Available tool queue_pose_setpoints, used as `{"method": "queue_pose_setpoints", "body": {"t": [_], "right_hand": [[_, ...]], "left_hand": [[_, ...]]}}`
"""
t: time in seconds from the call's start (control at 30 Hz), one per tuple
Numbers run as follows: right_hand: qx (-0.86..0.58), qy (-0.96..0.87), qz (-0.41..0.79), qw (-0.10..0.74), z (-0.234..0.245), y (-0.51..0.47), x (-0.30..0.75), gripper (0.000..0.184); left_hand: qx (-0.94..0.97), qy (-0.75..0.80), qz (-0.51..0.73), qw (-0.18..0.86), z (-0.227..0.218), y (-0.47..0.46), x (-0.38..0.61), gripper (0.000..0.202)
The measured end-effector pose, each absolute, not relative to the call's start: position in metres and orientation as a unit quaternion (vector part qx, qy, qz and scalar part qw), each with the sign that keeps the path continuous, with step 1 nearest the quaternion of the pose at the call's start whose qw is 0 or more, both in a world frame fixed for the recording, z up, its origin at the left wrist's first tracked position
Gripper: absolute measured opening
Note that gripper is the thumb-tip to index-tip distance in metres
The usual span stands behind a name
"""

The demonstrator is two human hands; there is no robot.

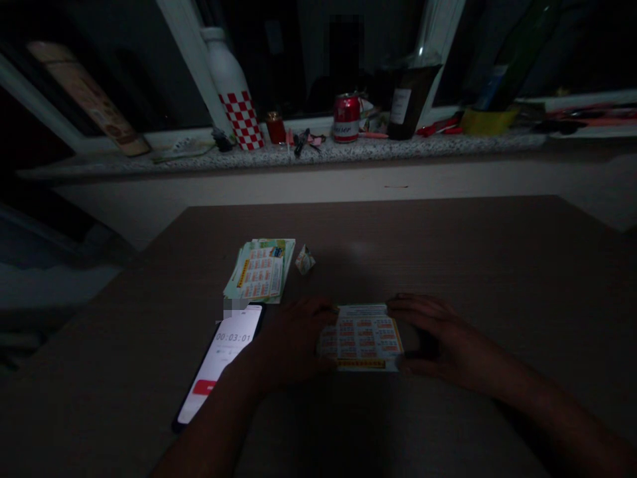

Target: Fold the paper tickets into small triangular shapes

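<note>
A printed paper sheet (365, 335) with small orange grids lies on the brown table (448, 245) in front of me. My left hand (291, 338) rests on its left edge, fingers lying flat over the paper. At the sheet's right edge my right hand (432, 332) has its fingers at the top corner and its thumb at the bottom corner. A stack of similar sheets (259, 270) lies further back to the left, with a small folded paper piece (304, 259) beside it.
A lit phone (219, 362) showing a timer lies left of my left hand. On the stone windowsill (448, 146) behind stand a red-and-white checked bottle (233, 89), a red can (346, 117), dark bottles (411, 93) and small clutter. The scene is very dark.
</note>
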State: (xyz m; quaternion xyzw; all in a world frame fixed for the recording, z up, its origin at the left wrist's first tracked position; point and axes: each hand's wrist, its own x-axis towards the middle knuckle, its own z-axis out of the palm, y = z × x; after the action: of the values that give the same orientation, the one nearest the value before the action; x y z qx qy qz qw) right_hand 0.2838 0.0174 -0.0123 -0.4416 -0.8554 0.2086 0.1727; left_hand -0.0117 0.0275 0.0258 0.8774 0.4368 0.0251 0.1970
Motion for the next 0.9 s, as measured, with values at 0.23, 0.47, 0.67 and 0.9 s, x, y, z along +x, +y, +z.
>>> {"method": "queue_pose_setpoints", "body": {"t": [0.23,0.47,0.67,0.9], "right_hand": [[-0.429,-0.867,0.187,0.169,-0.015,0.017,0.287,0.068],[-0.410,-0.877,0.175,0.180,-0.018,0.017,0.286,0.059],[-0.412,-0.874,0.165,0.197,-0.012,0.016,0.283,0.050],[-0.408,-0.874,0.187,0.184,0.001,0.015,0.283,0.065]], "left_hand": [[0.878,0.423,0.032,0.222,0.027,0.029,-0.013,0.069],[0.877,0.427,0.037,0.216,0.027,0.028,-0.012,0.066],[0.888,0.405,0.074,0.205,0.027,0.022,-0.013,0.047],[0.883,0.406,0.102,0.214,0.034,0.025,-0.010,0.023]]}}
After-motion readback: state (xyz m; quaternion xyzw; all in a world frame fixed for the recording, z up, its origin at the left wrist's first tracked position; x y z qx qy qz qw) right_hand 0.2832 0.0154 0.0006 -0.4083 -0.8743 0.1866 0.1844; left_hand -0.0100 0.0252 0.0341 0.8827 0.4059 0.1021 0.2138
